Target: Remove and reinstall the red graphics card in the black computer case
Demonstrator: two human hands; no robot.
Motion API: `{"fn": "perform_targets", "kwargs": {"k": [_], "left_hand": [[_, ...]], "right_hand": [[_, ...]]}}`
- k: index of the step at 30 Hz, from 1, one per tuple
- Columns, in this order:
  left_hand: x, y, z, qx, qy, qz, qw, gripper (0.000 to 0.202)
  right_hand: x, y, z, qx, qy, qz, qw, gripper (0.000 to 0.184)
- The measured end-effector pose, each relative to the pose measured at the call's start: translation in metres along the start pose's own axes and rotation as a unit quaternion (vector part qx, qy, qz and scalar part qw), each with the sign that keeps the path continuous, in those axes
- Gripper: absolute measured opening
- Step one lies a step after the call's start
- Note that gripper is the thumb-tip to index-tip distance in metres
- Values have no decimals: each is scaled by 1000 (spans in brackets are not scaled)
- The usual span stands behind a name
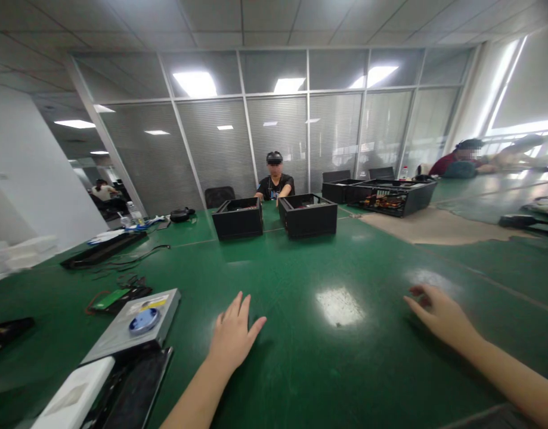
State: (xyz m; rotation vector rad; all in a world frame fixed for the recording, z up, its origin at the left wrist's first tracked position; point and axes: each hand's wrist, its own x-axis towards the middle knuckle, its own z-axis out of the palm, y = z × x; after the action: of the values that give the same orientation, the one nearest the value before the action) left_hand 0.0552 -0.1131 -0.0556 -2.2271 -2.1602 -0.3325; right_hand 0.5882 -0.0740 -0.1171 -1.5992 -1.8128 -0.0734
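My left hand [233, 333] rests over the green table [296, 363], palm down, thumb spread away from the fingers, and holds nothing. To its left lies a silver optical drive [130, 325] with a round blue lid-like piece [144, 320] on top. Nearer to me, a white flat box [74, 396] sits on a black panel [142, 387]. My right hand [435, 313] is at the right side of the table, fingers loosely curved and thumb apart, with nothing in it. A wide stretch of tabletop lies between both hands.
Two black computer cases [307, 219] stand across the table before a seated person [275, 183]. Further right, another open case [390, 196] shows cables, beside brown cardboard [439, 225]. A green circuit board [115, 300], cables and a long black part [102, 250] lie at left.
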Motion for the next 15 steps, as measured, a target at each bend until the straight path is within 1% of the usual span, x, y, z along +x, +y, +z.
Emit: {"fn": "perform_targets", "kwargs": {"k": [2,3,4,6,7,9,11,13,15], "left_hand": [[1,-7,3,-5,-24,-15,1000,87],[3,-10,5,-9,-36,-18,999,90],[5,-14,8,-14,-47,-16,999,93],[10,-18,11,-20,-63,-9,998,97],[13,-19,13,-22,-71,-8,997,98],[16,-18,13,-22,-80,-5,997,98],[18,-16,10,-17,-87,-1,996,99],[19,-15,6,-15,-99,1,995,98],[19,-15,2,-17,-109,5,994,94]], "right_hand": [[8,-33,-13,-21,1,-113,993,34],[18,-52,-21,-28,-3,-166,986,34],[32,-71,-29,-31,-8,-205,978,35],[76,-104,-41,-22,-10,-240,971,36],[104,-116,-44,-16,-11,-242,970,37],[166,-128,-43,-21,-24,-231,972,42],[224,-128,-31,-50,-64,-175,981,51],[268,-121,-11,-79,-114,-99,985,59],[294,-114,10,-93,-155,-47,982,67]]}}
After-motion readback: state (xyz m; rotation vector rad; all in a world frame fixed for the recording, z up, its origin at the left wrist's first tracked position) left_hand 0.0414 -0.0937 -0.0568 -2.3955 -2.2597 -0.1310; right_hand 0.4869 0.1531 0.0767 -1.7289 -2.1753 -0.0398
